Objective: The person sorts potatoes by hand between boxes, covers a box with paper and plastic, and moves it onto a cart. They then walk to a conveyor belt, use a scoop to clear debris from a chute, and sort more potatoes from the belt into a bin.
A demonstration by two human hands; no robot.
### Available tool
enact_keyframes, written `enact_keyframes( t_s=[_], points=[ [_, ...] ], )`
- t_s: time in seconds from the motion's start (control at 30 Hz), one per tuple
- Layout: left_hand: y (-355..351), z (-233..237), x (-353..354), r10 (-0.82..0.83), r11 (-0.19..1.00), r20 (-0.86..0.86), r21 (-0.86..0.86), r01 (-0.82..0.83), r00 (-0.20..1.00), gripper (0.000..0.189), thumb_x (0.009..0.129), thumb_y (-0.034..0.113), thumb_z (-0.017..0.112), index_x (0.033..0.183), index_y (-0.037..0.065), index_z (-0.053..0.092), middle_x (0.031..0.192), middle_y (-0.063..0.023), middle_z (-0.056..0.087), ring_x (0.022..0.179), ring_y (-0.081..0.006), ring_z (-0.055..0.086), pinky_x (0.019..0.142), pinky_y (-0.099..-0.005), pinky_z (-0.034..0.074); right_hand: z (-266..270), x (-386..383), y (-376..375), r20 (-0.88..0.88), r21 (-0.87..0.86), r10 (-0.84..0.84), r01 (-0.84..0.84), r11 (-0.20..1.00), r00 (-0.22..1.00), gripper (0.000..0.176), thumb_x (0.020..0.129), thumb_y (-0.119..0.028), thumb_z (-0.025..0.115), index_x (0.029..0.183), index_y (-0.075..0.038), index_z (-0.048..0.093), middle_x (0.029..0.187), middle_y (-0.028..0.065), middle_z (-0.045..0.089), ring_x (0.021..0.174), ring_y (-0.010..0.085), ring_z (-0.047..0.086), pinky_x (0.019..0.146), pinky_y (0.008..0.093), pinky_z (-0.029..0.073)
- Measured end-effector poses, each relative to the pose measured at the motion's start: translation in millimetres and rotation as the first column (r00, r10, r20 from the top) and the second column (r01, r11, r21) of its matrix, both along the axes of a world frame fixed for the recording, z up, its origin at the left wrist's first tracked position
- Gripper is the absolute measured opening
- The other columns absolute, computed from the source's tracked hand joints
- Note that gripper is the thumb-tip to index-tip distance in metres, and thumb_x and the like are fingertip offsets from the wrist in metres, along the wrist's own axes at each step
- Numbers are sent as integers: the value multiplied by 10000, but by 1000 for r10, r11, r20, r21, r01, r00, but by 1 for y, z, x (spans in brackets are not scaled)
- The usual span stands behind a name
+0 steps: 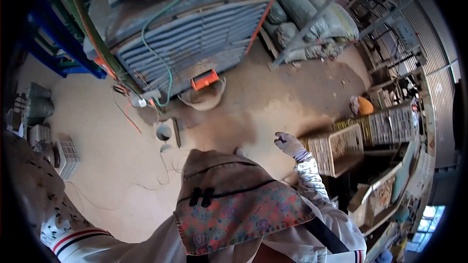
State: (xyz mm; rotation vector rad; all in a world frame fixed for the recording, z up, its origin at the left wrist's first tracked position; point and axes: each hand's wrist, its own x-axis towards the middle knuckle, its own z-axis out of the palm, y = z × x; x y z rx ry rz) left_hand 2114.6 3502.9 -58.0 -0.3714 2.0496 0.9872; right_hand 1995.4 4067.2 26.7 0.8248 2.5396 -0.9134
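My right hand (289,146), in a pale glove with dark fingertips, hangs over the floor beside a yellowish plastic crate (331,153). Its fingers are loosely bent and apart, with nothing visible in them. On the left, my raised arm in a patterned sleeve (58,216) runs out to the dark image edge; the hand itself does not show. A brown and floral apron (234,209) covers my front.
A large louvred machine (190,39) stands ahead, with an orange-edged tray (204,80) and a sack-like basin (207,98) at its base. Stuffed sacks (312,17) lie behind right. More crates (390,125) line the right; cables (163,178) cross the floor.
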Motion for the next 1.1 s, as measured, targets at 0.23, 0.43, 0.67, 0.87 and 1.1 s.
enact_keyframes(
  t_s=[0.23, 0.43, 0.67, 0.87, 1.1],
  points=[
    [96, 72, -129, -61, 994, -344, 60, 86, 937, 368, 946, 259, 573, 1234, 30, 578, 1151, -99, 629, 1066, -158, 586, 940, -282, 450, 20, -98, 54, -226, 165, 313, -280, 946, 923, 380, 865, -279, 594, 1176, -62, 600, 961, 164, 663, 904, 298, 636, 824, 373, 495],
    [186, 354, -379, -143, 932, -907, 11, 362, 396, 371, 949, 257, 575, 1240, 28, 578, 1167, -94, 625, 1088, -149, 580, 956, -276, 443, 21, -108, 91, -130, 116, 354, -341, 933, 926, 391, 873, -315, 577, 1187, -83, 593, 1029, 145, 652, 980, 299, 611, 866, 369, 475],
    [310, 597, -482, -216, 826, -969, -248, 507, -123, 375, 951, 256, 578, 1247, 26, 578, 1187, -88, 621, 1114, -138, 572, 975, -269, 435, -3, -92, 132, -86, 19, 301, -301, 954, 950, 370, 863, -309, 583, 1151, -77, 599, 949, 166, 662, 895, 305, 639, 810, 385, 491],
    [358, 606, -437, -417, 830, -863, -490, 268, -285, 349, 918, 230, 590, 1163, -17, 610, 970, -92, 659, 884, -163, 615, 801, -289, 495, 6, -86, 134, -111, 5, 248, -249, 968, 962, 301, 854, -304, 562, 1010, -52, 613, 1006, 195, 639, 963, 361, 604, 837, 410, 475],
    [355, 599, -478, -422, 781, -867, -496, 380, -264, 344, 949, 211, 568, 1196, -26, 591, 1117, -88, 654, 1050, -139, 604, 942, -267, 454, -4, -77, 129, -108, -81, 207, -217, 973, 972, 314, 876, -335, 563, 1036, -70, 616, 1013, 183, 648, 969, 363, 607, 843, 424, 476]
  ],
)
